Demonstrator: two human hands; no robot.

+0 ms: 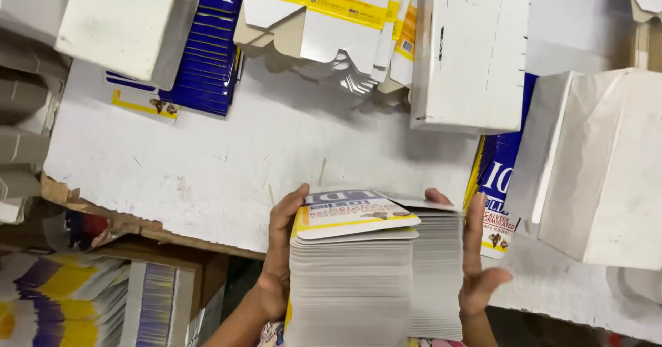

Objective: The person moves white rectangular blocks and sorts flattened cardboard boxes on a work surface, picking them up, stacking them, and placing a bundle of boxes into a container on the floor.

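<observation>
Flat cartons [376, 271], a thick stack of them, sit squeezed between both hands at the near edge of the white table [227, 154]. The left hand [279, 257] is pressed flat against the left side of the stack with its fingers curled up over the top corner, and the right hand [476, 250] is open against the right side, palm in, thumb and fingertips just showing over the far edge. So both are grasping the stack, clamping it from the sides rather than clenching.

How far along? My read is somewhere in the middle. This stack is gathered and mostly squared, though the top few pieces are fanned and skewed a bit, so the tidying isn't finished. Plenty more loose flats lie about: a blue pile [207, 64] far left, a yellow and white pile [338, 16] far centre, and more blue ones [498, 188] just right of the stack.

The stack itself looks pale grey along the edges, lots of thin card layers, with a yellow-bordered printed face on top. It seems to be two bundles side by side, the left one slightly taller. White boxes [593, 168] stand on the right and far side.
</observation>
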